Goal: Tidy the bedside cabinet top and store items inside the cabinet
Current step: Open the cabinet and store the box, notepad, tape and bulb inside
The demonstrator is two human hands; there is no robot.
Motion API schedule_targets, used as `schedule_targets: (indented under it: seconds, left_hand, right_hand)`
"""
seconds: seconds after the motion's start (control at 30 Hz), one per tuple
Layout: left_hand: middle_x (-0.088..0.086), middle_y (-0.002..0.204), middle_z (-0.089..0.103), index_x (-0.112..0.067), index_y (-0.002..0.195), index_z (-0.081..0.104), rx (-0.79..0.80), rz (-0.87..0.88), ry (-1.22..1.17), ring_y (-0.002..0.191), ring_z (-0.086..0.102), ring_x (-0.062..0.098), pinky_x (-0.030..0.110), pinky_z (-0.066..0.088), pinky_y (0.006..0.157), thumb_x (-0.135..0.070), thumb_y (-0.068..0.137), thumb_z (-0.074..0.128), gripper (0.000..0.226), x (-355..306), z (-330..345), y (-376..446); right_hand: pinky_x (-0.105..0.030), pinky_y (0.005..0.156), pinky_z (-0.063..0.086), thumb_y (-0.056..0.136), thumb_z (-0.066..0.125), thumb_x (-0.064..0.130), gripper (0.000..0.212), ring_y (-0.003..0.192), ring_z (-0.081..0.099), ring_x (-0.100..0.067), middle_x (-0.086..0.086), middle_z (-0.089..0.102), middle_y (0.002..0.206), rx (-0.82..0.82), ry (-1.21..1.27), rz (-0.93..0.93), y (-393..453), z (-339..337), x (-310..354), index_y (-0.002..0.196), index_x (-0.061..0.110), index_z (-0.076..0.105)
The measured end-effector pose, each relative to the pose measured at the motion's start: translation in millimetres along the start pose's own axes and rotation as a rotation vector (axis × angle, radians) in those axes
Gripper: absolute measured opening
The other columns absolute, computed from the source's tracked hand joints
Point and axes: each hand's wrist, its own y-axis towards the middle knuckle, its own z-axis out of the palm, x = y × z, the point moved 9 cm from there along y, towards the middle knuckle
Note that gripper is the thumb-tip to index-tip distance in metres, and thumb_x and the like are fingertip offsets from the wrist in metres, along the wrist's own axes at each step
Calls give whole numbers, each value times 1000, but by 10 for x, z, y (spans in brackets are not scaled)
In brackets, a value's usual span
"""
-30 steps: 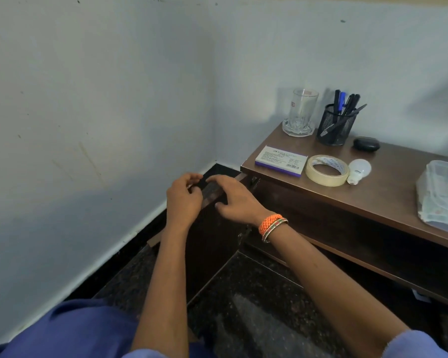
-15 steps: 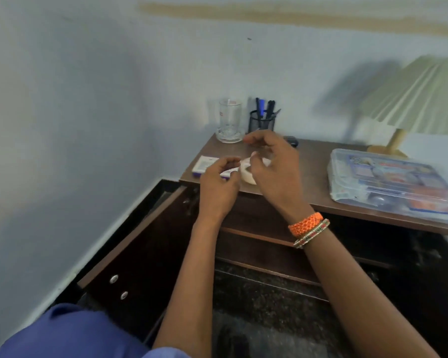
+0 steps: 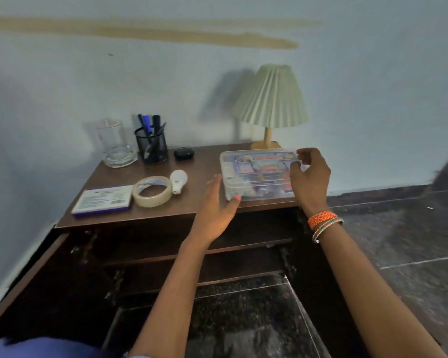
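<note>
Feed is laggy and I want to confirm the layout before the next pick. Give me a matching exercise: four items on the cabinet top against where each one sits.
Things:
1. glass mug
2. tape roll
3. clear plastic box
4. lamp

Places:
A. back right, against the wall
B. back left corner, beside the pen holder
C. front right, between the left hand and right hand
D. front left, between the purple-edged card box and the bulb

Pairs: 1-B, 2-D, 3-C, 4-A
</note>
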Motion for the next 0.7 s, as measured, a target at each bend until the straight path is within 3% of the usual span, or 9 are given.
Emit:
schedule_targets:
  seconds: [0.17, 0.3, 0.4, 0.47, 0.53, 0.6, 0.7]
  left_hand:
    - [-2, 159, 11, -28, 150, 5, -10, -162, -69, 145, 15, 19, 40, 20, 116, -46, 92, 49, 75, 226, 85, 137]
    - [-4, 154, 28, -30, 148, 15, -1, -164, -181, 140, 28, 18, 43, 25, 116, -50, 92, 44, 66, 214, 151, 243]
    - [-3, 147, 40, -29, 143, 29, 13, -142, -206, 135, 38, 17, 44, 30, 113, -56, 91, 39, 59, 208, 235, 303]
    - [-1, 148, 38, -24, 146, 22, 27, -166, -256, 136, 37, 18, 42, 27, 114, -57, 91, 37, 66, 223, 297, 340]
    - [-5, 142, 47, -20, 147, 22, 29, -142, -332, 128, 45, 11, 31, 33, 108, -51, 95, 36, 62, 196, 323, 356]
    - [-9, 131, 55, -21, 141, 35, 7, -111, -392, 112, 53, 0, 15, 37, 91, -43, 97, 35, 49, 159, 311, 339]
    - [-7, 127, 59, -22, 135, 44, -67, -142, -450, 111, 56, 4, 21, 41, 93, -40, 96, 41, 43, 243, 295, 294]
  right_hand:
    - [-28, 90, 41, 88, 55, 14, 34, 114, 51, -24, -11, 54, 123, -124, -5, 221, 118, -171, -549, 120, 5, 50]
    - [-31, 84, 47, 91, 52, 28, 41, 107, 55, -23, -10, 55, 125, 10, 137, 490, 99, 14, -938, 127, 7, 47]
    - [-32, 84, 49, 93, 49, 36, 43, 105, 57, -23, -10, 57, 123, 78, 151, 504, 67, 84, -1026, 126, 8, 49]
    - [-30, 80, 44, 94, 48, 39, 45, 103, 55, -21, -7, 56, 119, 80, 149, 500, 60, 83, -1042, 127, 8, 49]
    - [-30, 79, 39, 96, 43, 43, 47, 100, 52, -21, -5, 54, 112, 115, 132, 508, 32, 114, -1053, 125, 7, 51]
    - [-31, 80, 37, 98, 36, 47, 47, 98, 53, -22, -5, 55, 108, 150, 116, 489, 1, 143, -1045, 119, 9, 56]
    - [-31, 78, 40, 97, 35, 46, 41, 94, 56, -23, -5, 61, 103, 141, 151, 476, -31, 146, -1009, 104, 14, 61]
